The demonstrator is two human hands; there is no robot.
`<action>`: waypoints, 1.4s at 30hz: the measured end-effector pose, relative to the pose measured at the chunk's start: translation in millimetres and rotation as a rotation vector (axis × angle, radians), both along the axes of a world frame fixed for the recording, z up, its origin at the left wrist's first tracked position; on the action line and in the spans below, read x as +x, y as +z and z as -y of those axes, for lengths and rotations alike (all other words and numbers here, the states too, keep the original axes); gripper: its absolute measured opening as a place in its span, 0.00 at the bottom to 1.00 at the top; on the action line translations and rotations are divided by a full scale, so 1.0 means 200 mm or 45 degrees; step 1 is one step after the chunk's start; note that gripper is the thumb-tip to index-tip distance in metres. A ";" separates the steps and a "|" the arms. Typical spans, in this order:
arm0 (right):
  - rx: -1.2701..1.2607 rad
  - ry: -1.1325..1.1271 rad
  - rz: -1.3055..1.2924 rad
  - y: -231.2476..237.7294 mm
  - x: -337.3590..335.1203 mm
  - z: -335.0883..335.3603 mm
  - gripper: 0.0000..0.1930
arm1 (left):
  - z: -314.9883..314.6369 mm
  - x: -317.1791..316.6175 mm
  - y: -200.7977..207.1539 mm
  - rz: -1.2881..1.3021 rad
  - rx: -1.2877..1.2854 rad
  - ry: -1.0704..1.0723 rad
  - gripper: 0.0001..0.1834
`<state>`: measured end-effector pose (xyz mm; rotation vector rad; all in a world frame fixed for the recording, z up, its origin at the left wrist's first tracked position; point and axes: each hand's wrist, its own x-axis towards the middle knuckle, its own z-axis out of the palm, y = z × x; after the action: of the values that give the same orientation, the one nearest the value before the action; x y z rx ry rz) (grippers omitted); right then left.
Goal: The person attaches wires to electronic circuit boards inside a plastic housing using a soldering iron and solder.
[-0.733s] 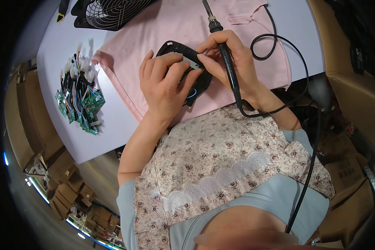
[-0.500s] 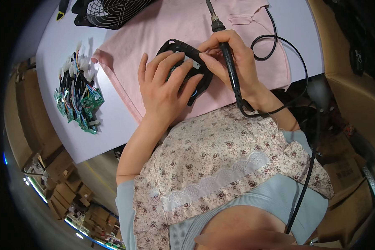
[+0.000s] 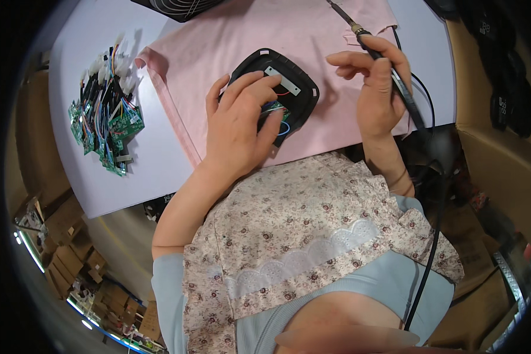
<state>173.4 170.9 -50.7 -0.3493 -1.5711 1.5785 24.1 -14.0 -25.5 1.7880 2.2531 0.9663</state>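
A shallow black plastic shell (image 3: 308, 101) with rounded corners lies on a pink cloth (image 3: 189, 65). Inside it are a silver metal strip (image 3: 290, 85), a green circuit board (image 3: 283, 112) and thin red and blue wires. My left hand (image 3: 236, 130) reaches over the shell's left part, its bent fingers and thumb holding it and covering some of the board. To the right of the shell and apart from it, my right hand (image 3: 379, 100) grips a black soldering iron (image 3: 402, 88). The iron's metal tip points up and to the left, away from the shell.
Several green circuit boards with wires and white connectors are heaped on the white table (image 3: 153, 171) at left; one such bundle (image 3: 106, 118) spreads near the edge. A black fan (image 3: 180, 7) stands at the back. The iron's cord (image 3: 433, 253) hangs at right. Cardboard boxes (image 3: 71, 218) lie beyond.
My right hand has left the shell's edge and moved right with the soldering iron. More of the shell's inside, with its metal strip, shows now. My left hand stays on the shell.
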 end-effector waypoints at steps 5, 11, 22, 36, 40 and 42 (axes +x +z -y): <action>0.552 -0.068 0.122 0.00 -0.07 0.01 0.20 | 0.00 -0.03 -0.01 0.061 0.053 0.001 0.20; 0.918 -0.010 0.179 -0.04 -0.06 0.05 0.14 | 0.00 -0.02 -0.02 0.142 0.057 0.028 0.23; 1.103 -0.050 0.301 -0.04 -0.08 0.06 0.15 | 0.04 0.00 -0.02 -0.189 0.187 -0.073 0.07; 1.061 -0.076 0.329 -0.05 -0.09 0.07 0.13 | -0.09 0.11 0.01 -0.280 -0.069 0.275 0.08; 1.062 -0.085 0.305 -0.03 -0.09 0.07 0.13 | -0.09 0.12 -0.02 -0.161 -0.027 0.328 0.07; 1.077 -0.094 0.296 -0.03 -0.08 0.07 0.13 | -0.08 0.13 -0.01 -0.138 -0.011 0.313 0.07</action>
<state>156.5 157.9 -55.9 -0.1135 -2.2076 0.7178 49.5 2.5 -27.2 1.6238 2.5866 0.9150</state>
